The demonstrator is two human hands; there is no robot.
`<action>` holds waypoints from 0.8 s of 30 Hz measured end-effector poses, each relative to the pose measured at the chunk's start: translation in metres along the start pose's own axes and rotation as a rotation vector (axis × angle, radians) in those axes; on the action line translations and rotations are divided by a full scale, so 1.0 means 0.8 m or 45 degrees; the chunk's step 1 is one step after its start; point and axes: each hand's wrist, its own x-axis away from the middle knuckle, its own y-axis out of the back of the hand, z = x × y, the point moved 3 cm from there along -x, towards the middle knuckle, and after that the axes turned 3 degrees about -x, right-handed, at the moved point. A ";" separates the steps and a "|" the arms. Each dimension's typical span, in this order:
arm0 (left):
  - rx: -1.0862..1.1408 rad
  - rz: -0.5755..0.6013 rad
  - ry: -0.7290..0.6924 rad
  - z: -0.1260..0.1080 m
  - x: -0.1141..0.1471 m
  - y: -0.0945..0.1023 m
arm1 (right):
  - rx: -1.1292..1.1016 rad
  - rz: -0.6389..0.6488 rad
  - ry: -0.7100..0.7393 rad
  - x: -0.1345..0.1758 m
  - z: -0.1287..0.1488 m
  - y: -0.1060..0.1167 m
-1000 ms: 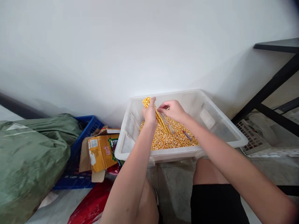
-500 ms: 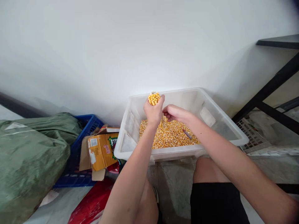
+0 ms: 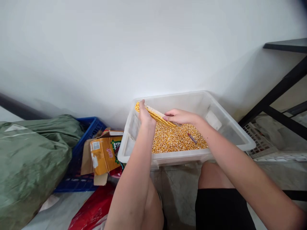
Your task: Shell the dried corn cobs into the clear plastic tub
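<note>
A yellow corn cob [image 3: 156,115] lies slantwise over the bin, with a pale strip bare of kernels along its upper side. My left hand [image 3: 146,116] is closed around its upper left part, thumb on top. At the lower right end my right hand [image 3: 181,116] grips the cob, thumb against its side; some of its fingers are hidden. Beneath both hands, loose corn kernels [image 3: 175,140] cover the floor of a translucent white plastic bin [image 3: 236,140]. A small thin grey and reddish object [image 3: 192,138] rests on the kernels.
Left of the bin sit an open yellow cardboard box [image 3: 105,155] and a blue crate [image 3: 74,179], beside a big green sack [image 3: 31,166]. A red bag [image 3: 93,207] lies on the floor. A dark-framed rack [image 3: 275,92] stands at right, and a white wall [image 3: 153,48] rises behind.
The corn cob has swung from pointing end-on toward me to lying slantwise, its bare strip showing. My left hand moved left, and my right hand shifted slightly right, onto the cob's lower end.
</note>
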 end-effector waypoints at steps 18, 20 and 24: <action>0.004 -0.064 -0.018 0.008 0.008 -0.004 | 0.417 -0.539 -0.338 -0.011 0.001 -0.024; -0.056 0.066 -0.018 0.018 0.017 -0.012 | 0.306 -0.623 -0.390 -0.013 -0.001 -0.024; -0.184 0.254 -0.088 0.041 0.036 -0.025 | 0.133 -0.739 -0.396 -0.013 0.002 -0.021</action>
